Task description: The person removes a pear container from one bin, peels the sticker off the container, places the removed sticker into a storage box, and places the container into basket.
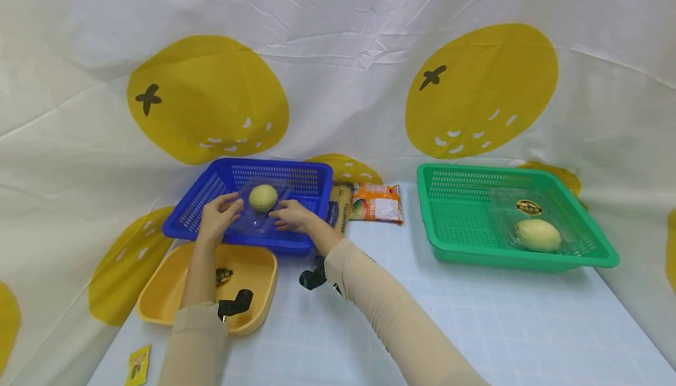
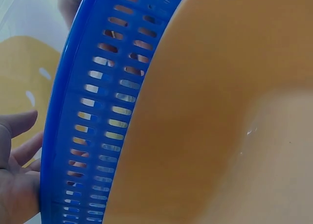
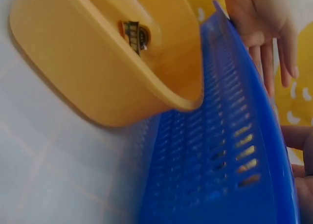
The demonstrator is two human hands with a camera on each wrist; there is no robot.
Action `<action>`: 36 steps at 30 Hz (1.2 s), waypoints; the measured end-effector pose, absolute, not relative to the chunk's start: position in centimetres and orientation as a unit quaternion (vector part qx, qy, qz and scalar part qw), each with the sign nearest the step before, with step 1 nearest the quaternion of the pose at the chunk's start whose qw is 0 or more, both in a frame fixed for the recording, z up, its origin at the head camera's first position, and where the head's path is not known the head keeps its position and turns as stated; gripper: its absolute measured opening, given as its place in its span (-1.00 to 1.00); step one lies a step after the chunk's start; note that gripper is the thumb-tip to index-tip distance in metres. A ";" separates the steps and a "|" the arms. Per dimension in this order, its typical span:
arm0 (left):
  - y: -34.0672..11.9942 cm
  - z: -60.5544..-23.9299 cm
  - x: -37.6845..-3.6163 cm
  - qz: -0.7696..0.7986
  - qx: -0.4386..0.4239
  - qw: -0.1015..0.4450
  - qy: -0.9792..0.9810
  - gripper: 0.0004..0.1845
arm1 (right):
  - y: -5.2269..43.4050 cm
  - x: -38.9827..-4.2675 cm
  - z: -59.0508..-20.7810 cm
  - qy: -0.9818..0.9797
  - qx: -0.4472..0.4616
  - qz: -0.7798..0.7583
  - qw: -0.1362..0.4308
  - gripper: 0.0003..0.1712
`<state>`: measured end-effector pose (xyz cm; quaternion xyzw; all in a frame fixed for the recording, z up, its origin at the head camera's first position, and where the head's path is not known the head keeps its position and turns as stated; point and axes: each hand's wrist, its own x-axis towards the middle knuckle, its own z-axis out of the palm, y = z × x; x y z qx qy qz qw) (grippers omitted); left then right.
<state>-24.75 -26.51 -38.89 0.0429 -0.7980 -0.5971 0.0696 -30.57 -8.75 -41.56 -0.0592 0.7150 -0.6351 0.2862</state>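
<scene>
You wear plain, pale-beige cloth sleeves: the left sleeve ends partway along your forearm, and the right sleeve fits closely, with small creases along its lower edge. By your left cuff is a small black angular device with a rounded end and a tiny silvery part below; a similar black rounded device is by your right cuff. Your left hand and right hand are bare

"SPAGHETTI" can be read on the brown packet.
</scene>
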 end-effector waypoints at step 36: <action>-25.7 -39.5 -27.3 -0.598 -0.069 -0.139 -0.786 -0.34 | -8.3 -28.6 -39.9 0.657 -0.086 -0.705 0.252 -0.36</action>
